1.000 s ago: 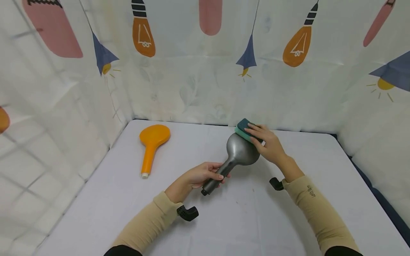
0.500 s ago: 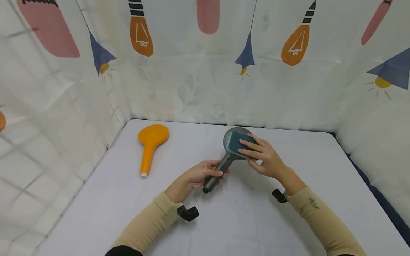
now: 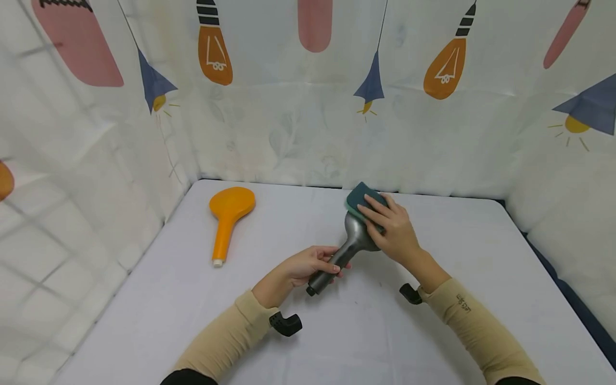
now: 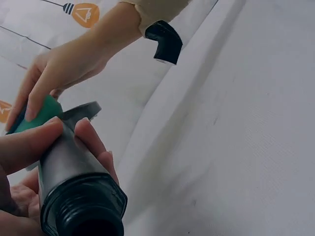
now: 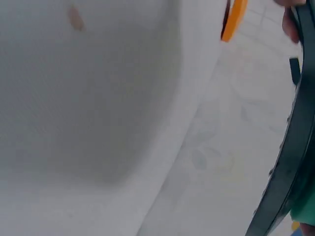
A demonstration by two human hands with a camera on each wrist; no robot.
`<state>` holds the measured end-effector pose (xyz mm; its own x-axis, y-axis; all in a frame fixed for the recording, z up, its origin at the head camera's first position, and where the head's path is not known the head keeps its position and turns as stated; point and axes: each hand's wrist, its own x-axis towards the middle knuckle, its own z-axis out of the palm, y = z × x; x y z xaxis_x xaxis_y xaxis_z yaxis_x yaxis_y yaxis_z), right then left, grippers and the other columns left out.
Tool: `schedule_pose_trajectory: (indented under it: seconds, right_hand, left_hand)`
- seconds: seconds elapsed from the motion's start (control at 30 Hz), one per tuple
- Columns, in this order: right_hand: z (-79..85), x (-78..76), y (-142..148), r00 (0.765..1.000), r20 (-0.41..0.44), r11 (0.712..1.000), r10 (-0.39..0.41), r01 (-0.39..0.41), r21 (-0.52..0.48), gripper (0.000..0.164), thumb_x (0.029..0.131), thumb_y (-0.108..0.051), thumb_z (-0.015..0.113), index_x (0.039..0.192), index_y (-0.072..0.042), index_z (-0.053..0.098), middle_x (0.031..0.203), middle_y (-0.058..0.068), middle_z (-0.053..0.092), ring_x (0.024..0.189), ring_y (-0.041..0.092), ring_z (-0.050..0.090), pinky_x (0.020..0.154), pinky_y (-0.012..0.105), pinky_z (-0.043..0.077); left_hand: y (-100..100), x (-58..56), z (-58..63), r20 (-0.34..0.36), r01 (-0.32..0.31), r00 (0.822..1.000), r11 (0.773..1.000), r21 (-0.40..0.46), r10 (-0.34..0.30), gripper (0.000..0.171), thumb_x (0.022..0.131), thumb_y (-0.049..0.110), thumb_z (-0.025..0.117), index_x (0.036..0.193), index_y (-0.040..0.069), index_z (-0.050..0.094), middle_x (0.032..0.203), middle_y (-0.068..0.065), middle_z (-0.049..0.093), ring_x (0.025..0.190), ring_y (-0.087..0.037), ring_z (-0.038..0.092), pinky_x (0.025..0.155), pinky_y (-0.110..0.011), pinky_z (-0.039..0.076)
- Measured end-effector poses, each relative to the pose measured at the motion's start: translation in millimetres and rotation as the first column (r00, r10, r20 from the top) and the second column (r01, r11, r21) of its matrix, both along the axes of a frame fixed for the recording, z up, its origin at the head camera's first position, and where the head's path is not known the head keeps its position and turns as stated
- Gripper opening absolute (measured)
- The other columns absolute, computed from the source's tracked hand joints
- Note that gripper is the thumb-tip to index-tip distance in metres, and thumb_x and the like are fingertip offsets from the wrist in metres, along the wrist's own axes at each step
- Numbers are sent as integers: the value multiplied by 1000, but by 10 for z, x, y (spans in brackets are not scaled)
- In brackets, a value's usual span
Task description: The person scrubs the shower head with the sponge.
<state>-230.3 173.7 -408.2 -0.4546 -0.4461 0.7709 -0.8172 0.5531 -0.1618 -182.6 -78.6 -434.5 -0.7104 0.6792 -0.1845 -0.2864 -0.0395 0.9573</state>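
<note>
A dark grey handheld shower head (image 3: 355, 229) is raised over the table at a slant, its round head pointing away. My left hand (image 3: 312, 266) grips its handle, thumb on top. In the left wrist view the threaded end of the handle (image 4: 91, 209) faces the camera. My right hand (image 3: 395, 231) holds a green two-tone sponge (image 3: 360, 199) against the back of the round head, fingers spread over the darker side. The right wrist view shows the shower head's rim (image 5: 290, 157) edge-on, with a bit of the sponge (image 5: 303, 205) beside it.
An orange handheld shower head (image 3: 232, 204) with a white handle end lies at the left on the white-covered table (image 3: 375, 337). A printed curtain (image 3: 298, 123) hangs behind the table's back edge and along both sides.
The sponge has slid from the head's far edge down over its middle, then back up toward the far edge, turning with my right hand. My left hand keeps its grip, barely shifting.
</note>
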Motion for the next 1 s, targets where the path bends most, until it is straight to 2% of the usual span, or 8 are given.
schedule_pose_trajectory:
  seconds: [0.2, 0.33, 0.4, 0.5, 0.6, 0.67, 0.87, 1.0]
  right_hand:
    - [-116, 178, -81, 981, -123, 976, 150, -127, 180, 28, 105, -21, 57, 125, -10, 74, 136, 16, 64, 129, 51, 51, 90, 65, 48]
    - [-212, 152, 35, 966, -170, 968, 193, -160, 194, 34, 109, -27, 49, 125, -11, 73, 137, 15, 64, 127, 52, 53, 88, 63, 50]
    - [-247, 93, 124, 971, -164, 978, 174, -152, 140, 33, 108, -25, 51, 124, -8, 74, 135, 18, 64, 125, 53, 54, 86, 65, 50]
    - [-279, -8, 241, 991, -112, 997, 71, -74, -24, 27, 102, -14, 61, 123, -2, 74, 132, 21, 65, 123, 55, 54, 85, 69, 47]
    - [-296, -71, 292, 999, -30, 984, -33, 27, -176, 33, 90, 2, 69, 123, 2, 72, 132, 24, 64, 125, 54, 53, 87, 71, 44]
    - [-298, -68, 268, 998, -1, 976, -60, 59, -208, 38, 86, 6, 70, 124, 2, 72, 132, 24, 64, 127, 52, 52, 90, 72, 43]
    - [-267, 130, 20, 993, -74, 995, 90, -93, -28, 29, 104, -20, 60, 123, -3, 74, 134, 21, 64, 129, 53, 50, 92, 69, 45]
    - [-240, 243, -111, 964, -144, 969, 224, -204, 141, 32, 108, -26, 53, 125, -9, 74, 138, 15, 63, 130, 51, 51, 89, 63, 49]
  left_hand:
    - [43, -48, -41, 32, -38, 999, 999, 31, 37, 58, 101, -5, 52, 155, -9, 31, 130, -18, 64, 94, -13, 63, 78, -28, 52]
    - [39, -71, -45, 61, -81, 995, 996, 33, 79, 59, 102, -3, 52, 156, -7, 31, 136, -19, 60, 95, -13, 62, 79, -30, 52]
    - [27, -70, -39, 69, -94, 993, 995, 34, 91, 58, 102, -3, 52, 156, -5, 33, 136, -18, 61, 95, -14, 63, 79, -30, 52]
    - [17, -65, -21, 85, -99, 992, 994, 43, 95, 57, 101, -4, 53, 156, -4, 36, 133, -13, 64, 95, -13, 63, 79, -30, 52]
    - [14, -57, 1, 102, -98, 990, 994, 50, 93, 58, 101, -5, 53, 156, -3, 36, 132, -10, 64, 96, -13, 64, 80, -30, 52]
    - [13, -51, 14, 111, -98, 990, 994, 51, 91, 58, 101, -5, 53, 156, -2, 36, 133, -9, 64, 96, -13, 64, 80, -31, 52]
    - [15, -46, 0, 115, -105, 989, 993, 55, 98, 56, 103, -2, 51, 156, -3, 35, 136, -12, 61, 99, -14, 62, 82, -31, 52]
    - [32, -34, -12, 132, -116, 985, 992, 58, 108, 53, 104, -1, 50, 155, -5, 35, 131, -13, 59, 100, -14, 61, 83, -30, 52]
